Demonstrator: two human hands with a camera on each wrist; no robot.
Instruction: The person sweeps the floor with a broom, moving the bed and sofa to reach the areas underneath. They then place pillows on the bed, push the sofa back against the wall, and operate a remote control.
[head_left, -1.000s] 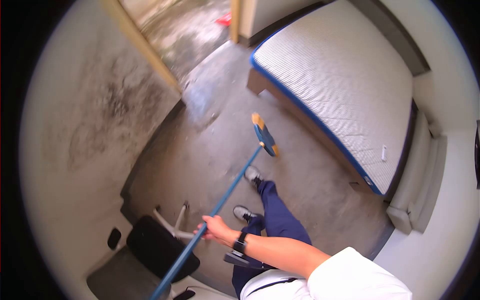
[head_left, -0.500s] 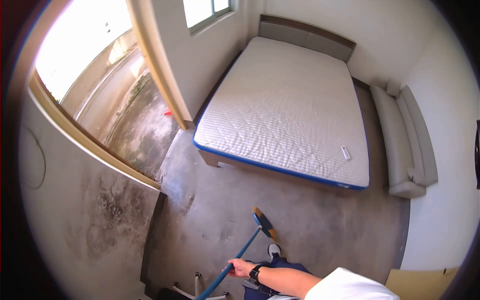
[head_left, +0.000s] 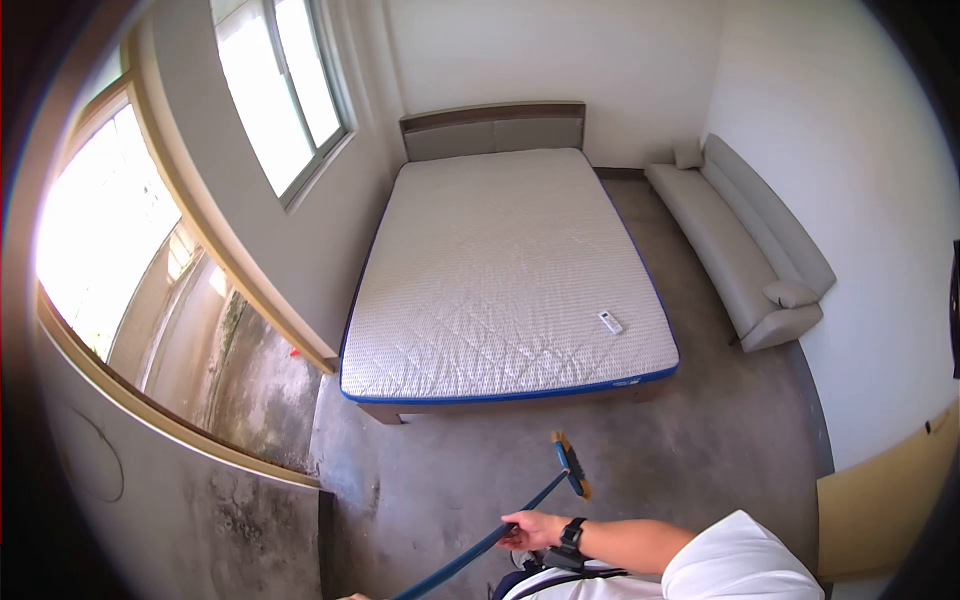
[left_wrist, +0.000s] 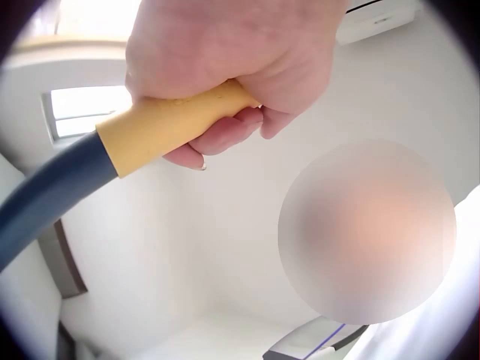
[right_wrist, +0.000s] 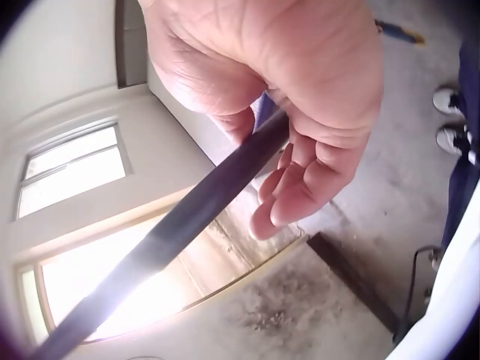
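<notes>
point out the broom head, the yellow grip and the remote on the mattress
Broom head point(head_left: 573, 468): head view, on its blue middle.
Yellow grip point(left_wrist: 160, 132): left wrist view, on its exposed side.
Remote point(head_left: 611, 322): head view, middle of its casing.

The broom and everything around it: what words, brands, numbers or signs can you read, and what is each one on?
No text can be read here.
Mattress: small white marks on its blue edge, near the right-hand corner in the head view, too small to read.
Remote on the mattress: any markings are too small to read.
White wall unit: a faint mark, too blurred to read.
Broom: no lettering visible.
</notes>
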